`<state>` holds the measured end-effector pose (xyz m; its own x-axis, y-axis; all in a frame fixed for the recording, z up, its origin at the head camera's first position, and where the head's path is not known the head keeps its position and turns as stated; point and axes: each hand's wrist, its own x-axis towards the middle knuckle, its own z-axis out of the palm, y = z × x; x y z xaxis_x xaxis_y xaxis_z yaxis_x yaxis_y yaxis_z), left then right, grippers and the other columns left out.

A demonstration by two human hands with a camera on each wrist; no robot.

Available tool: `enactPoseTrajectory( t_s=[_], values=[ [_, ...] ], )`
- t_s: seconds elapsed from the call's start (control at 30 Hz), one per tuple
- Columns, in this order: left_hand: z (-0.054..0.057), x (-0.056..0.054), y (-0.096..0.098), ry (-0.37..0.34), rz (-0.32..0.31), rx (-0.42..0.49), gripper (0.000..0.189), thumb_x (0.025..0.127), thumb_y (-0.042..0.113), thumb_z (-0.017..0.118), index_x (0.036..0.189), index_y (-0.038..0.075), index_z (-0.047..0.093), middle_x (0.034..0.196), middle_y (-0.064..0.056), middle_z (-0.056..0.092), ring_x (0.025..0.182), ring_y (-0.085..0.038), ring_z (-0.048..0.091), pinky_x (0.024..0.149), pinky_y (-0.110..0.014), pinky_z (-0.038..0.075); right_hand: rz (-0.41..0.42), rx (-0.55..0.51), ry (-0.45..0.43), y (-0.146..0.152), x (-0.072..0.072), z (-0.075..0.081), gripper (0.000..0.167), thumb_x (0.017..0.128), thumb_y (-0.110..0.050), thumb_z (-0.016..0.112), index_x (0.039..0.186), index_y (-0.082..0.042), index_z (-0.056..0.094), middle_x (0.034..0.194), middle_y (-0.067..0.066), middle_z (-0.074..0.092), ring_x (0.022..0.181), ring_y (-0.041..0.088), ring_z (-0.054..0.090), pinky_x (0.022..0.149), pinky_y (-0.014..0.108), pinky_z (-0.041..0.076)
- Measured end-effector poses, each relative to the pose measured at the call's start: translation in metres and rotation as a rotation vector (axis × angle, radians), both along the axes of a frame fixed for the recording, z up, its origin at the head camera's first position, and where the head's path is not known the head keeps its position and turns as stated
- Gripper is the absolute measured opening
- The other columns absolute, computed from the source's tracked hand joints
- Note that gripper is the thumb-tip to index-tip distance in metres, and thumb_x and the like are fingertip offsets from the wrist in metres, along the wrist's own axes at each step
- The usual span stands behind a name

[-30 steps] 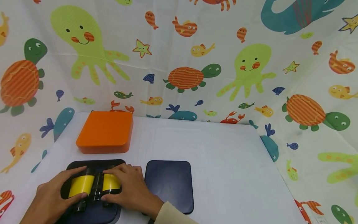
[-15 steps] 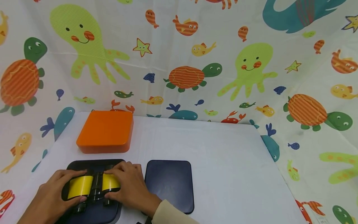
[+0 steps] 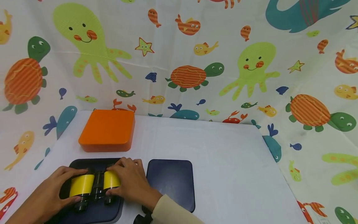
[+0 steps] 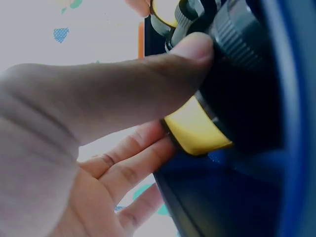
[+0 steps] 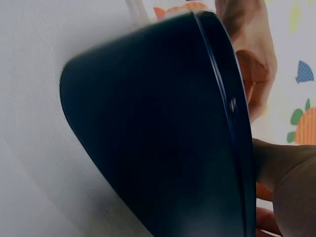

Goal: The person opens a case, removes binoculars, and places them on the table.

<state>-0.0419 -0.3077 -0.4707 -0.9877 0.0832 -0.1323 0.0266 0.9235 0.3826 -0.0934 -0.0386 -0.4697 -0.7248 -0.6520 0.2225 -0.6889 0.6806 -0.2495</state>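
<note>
Binoculars, one, yellow and black — two barrels; located over the dark-blue tray, contact unclear. Hands, two: left hand and right hand, each grip closed round one barrel. Orange box, one, behind. Dark-blue rounded panel, one, right of tray — on white bench. Black object, one, partly hidden.

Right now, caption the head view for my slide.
Left hand and right hand grip black-and-yellow binoculars, dark tray beneath, orange box farther back.

The tray lies before a box, left of a panel.
</note>
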Motion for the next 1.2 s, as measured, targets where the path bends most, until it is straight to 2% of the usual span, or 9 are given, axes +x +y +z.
enactPoseTrajectory(
  t_s=[0.17, 0.33, 0.53, 0.63, 0.87, 1.07, 1.2],
  values=[
    [0.004, -0.002, -0.001, 0.003, -0.037, -0.03, 0.089, 0.064, 0.032, 0.102, 0.142, 0.014, 0.063, 0.131, -0.022, 0.056, 0.107, -0.038, 0.058, 0.091, -0.074, 0.051, 0.02, 0.048, -0.006, 0.001, -0.007, 0.004, 0.067, 0.082, -0.071, 0.08, 0.139, -0.04, 0.065, 0.12, -0.018, 0.06, 0.104, -0.004, 0.054, 0.092, 0.022, 0.037],
    [0.006, -0.005, 0.0, 0.001, -0.057, -0.071, 0.091, 0.063, 0.032, 0.103, 0.142, 0.014, 0.062, 0.13, -0.021, 0.056, 0.104, -0.034, 0.059, 0.089, -0.07, 0.053, 0.044, 0.09, -0.018, 0.001, -0.012, 0.006, 0.071, 0.083, -0.073, 0.077, 0.142, -0.037, 0.063, 0.122, -0.017, 0.06, 0.104, -0.003, 0.053, 0.091, 0.021, 0.038],
    [0.006, -0.003, 0.0, 0.02, -0.071, -0.071, 0.092, 0.06, 0.027, 0.104, 0.141, 0.015, 0.062, 0.128, -0.019, 0.057, 0.101, -0.032, 0.06, 0.088, -0.069, 0.054, 0.072, 0.08, -0.068, -0.001, -0.015, 0.008, 0.07, 0.083, -0.071, 0.079, 0.141, -0.034, 0.064, 0.122, -0.016, 0.059, 0.106, -0.002, 0.053, 0.089, 0.019, 0.036],
    [0.006, -0.001, 0.0, 0.046, -0.062, -0.073, 0.092, 0.059, 0.026, 0.105, 0.14, 0.016, 0.064, 0.127, -0.018, 0.058, 0.098, -0.03, 0.061, 0.088, -0.07, 0.055, 0.085, 0.062, -0.082, -0.002, -0.015, 0.008, 0.069, 0.082, -0.069, 0.081, 0.139, -0.033, 0.066, 0.122, -0.016, 0.059, 0.106, -0.001, 0.053, 0.088, 0.018, 0.035],
    [0.008, 0.003, 0.002, 0.038, -0.032, -0.064, 0.09, 0.057, 0.028, 0.104, 0.137, 0.014, 0.067, 0.121, -0.018, 0.06, 0.092, -0.03, 0.059, 0.085, -0.069, 0.055, 0.1, 0.044, -0.095, -0.002, -0.014, 0.008, 0.068, 0.081, -0.067, 0.083, 0.138, -0.033, 0.067, 0.122, -0.016, 0.058, 0.105, -0.001, 0.051, 0.084, 0.018, 0.033],
    [0.017, 0.007, 0.0, 0.066, -0.008, -0.053, 0.09, 0.057, 0.025, 0.104, 0.138, 0.014, 0.066, 0.124, -0.018, 0.057, 0.097, -0.034, 0.058, 0.086, -0.071, 0.055, 0.105, 0.006, -0.082, 0.0, -0.013, 0.011, 0.07, 0.081, -0.067, 0.083, 0.14, -0.034, 0.065, 0.123, -0.016, 0.057, 0.105, -0.001, 0.049, 0.085, 0.018, 0.032],
    [0.025, 0.009, 0.0, 0.083, -0.007, -0.045, 0.091, 0.057, 0.023, 0.104, 0.139, 0.014, 0.066, 0.126, -0.021, 0.056, 0.098, -0.036, 0.059, 0.085, -0.07, 0.057, 0.108, -0.003, -0.062, 0.003, -0.012, 0.02, 0.071, 0.082, -0.069, 0.082, 0.142, -0.035, 0.064, 0.123, -0.016, 0.056, 0.107, 0.0, 0.049, 0.087, 0.018, 0.033]
  ],
)
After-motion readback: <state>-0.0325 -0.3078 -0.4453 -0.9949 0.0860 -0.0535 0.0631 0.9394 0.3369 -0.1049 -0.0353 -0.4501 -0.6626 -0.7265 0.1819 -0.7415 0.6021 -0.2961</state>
